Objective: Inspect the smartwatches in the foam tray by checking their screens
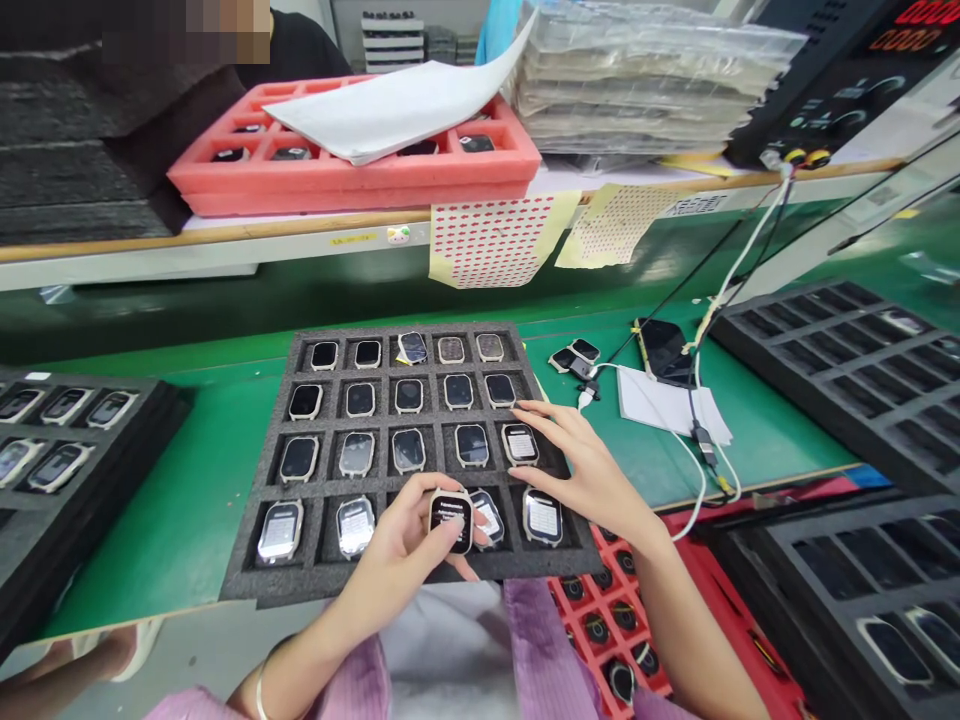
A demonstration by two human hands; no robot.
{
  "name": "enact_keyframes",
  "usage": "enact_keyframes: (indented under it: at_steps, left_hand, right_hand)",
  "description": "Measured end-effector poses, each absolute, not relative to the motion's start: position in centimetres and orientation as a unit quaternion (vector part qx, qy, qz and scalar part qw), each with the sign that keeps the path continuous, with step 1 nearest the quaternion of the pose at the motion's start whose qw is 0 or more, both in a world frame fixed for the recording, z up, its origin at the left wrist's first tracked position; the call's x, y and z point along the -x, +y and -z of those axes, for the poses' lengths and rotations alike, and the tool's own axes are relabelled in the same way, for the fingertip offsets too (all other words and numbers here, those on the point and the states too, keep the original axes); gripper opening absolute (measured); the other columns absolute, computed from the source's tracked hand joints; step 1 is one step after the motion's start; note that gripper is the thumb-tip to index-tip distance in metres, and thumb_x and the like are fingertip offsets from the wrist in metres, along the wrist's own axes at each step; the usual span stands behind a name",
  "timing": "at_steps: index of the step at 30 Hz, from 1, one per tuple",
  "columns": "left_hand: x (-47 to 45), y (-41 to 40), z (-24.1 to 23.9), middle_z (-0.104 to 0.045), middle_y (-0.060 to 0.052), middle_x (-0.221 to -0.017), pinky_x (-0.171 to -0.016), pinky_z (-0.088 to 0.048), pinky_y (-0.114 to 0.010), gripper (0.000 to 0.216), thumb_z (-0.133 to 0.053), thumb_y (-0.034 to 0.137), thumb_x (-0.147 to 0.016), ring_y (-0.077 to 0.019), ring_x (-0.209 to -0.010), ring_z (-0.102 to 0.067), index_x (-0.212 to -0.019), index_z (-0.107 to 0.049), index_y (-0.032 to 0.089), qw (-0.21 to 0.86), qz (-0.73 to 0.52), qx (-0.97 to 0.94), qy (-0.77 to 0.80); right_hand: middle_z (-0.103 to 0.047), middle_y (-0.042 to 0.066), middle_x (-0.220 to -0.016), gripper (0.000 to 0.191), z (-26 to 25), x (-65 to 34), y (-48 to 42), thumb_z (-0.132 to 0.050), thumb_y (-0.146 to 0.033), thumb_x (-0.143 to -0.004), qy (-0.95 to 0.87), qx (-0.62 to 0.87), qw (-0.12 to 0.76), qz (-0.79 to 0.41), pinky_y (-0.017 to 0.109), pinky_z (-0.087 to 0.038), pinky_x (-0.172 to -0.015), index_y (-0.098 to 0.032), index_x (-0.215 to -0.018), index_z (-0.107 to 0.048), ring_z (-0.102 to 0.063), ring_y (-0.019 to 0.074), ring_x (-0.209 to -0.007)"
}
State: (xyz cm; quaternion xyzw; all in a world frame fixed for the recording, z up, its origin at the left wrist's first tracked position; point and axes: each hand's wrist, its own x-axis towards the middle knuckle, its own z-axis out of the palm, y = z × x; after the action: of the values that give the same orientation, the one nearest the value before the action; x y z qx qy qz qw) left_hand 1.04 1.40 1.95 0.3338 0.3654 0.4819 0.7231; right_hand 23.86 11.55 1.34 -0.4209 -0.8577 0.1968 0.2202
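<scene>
A black foam tray [262, 520] lies on the green bench in front of me, with several smartwatch bodies in its pockets. My left hand [401, 560] holds one gold-framed watch body [451, 520] above the tray's front row, its lit screen facing me and my thumb on the glass. My right hand [581, 465] hovers with fingers spread over the tray's right edge. Its fingertips are close to a lit watch [520, 443] in the third row. It holds nothing.
Black foam trays sit at the left [67, 440] and right [840, 360]. A red tray [600, 620] lies under my right forearm. A phone [664, 350], white cables and paper lie right of centre. A pink tray [352, 170] and bagged stacks rest on the raised shelf, with a person behind.
</scene>
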Motion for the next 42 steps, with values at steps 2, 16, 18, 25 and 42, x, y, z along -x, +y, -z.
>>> enact_keyframes:
  at_steps: [2, 16, 18, 25, 42]
  left_hand:
    - [-1.0, 1.4, -1.9, -0.063, -0.007, -0.092, -0.062, -0.058, -0.028, 0.024, -0.058, 0.027, -0.089, -0.0192, -0.086, -0.060, -0.109, -0.048, 0.019, 0.724, -0.483, -0.335, 0.361]
    - [0.1, 0.0, -0.5, -0.050, -0.008, -0.127, -0.090, -0.050, -0.042, 0.051, -0.060, 0.020, -0.086, -0.0268, -0.113, -0.055, -0.131, -0.039, 0.032, 0.573, -0.398, -0.532, 0.480]
    - [0.6, -0.1, -0.3, -0.051, -0.009, -0.128, -0.094, -0.046, -0.046, 0.050, -0.060, 0.025, -0.087, -0.0296, -0.116, -0.052, -0.133, -0.041, 0.031, 0.476, -0.360, -0.616, 0.514]
    - [2.9, -0.7, -0.4, -0.057, -0.014, -0.118, -0.088, -0.040, -0.048, 0.051, -0.068, 0.041, -0.079, -0.0347, -0.107, -0.052, -0.122, -0.052, 0.020, 0.150, -0.275, -0.746, 0.588]
    - [4.4, -4.3, -2.1, -0.062, -0.012, -0.094, -0.069, -0.044, -0.037, 0.036, -0.056, 0.047, -0.086, -0.0238, -0.079, -0.054, -0.084, -0.060, 0.011, 0.100, -0.193, -0.880, 0.423]
  right_hand:
    - [-0.050, 0.009, -0.133, 0.051, -1.3, -24.0, 11.5, -0.063, -0.037, -0.086, -0.854, 0.420, 0.230, -0.203, 0.049, -0.038, -0.102, -0.027, -0.133, -0.047, -0.045, 0.0293, -0.123]
    - [-0.063, 0.008, -0.113, 0.027, -2.1, -23.1, 11.3, -0.054, -0.027, -0.092, -0.863, 0.364, 0.264, -0.229, 0.046, -0.043, -0.095, -0.025, -0.119, -0.059, -0.051, 0.0269, -0.110]
    - [-0.063, 0.008, -0.114, 0.026, -2.5, -22.3, 11.7, -0.052, -0.026, -0.094, -0.888, 0.332, 0.229, -0.221, 0.046, -0.042, -0.096, -0.024, -0.118, -0.060, -0.049, 0.0265, -0.111]
    - [-0.065, 0.010, -0.100, 0.022, -2.6, -19.2, 13.4, -0.050, -0.027, -0.095, -0.947, 0.280, 0.108, -0.111, 0.045, -0.046, -0.083, -0.016, -0.108, -0.065, -0.051, 0.0277, -0.095]
    - [-0.057, 0.012, -0.090, 0.019, -2.4, -19.1, 10.0, -0.057, -0.025, -0.091, -0.932, 0.324, 0.114, -0.111, 0.041, -0.048, -0.078, -0.009, -0.099, -0.065, -0.051, 0.0265, -0.088]
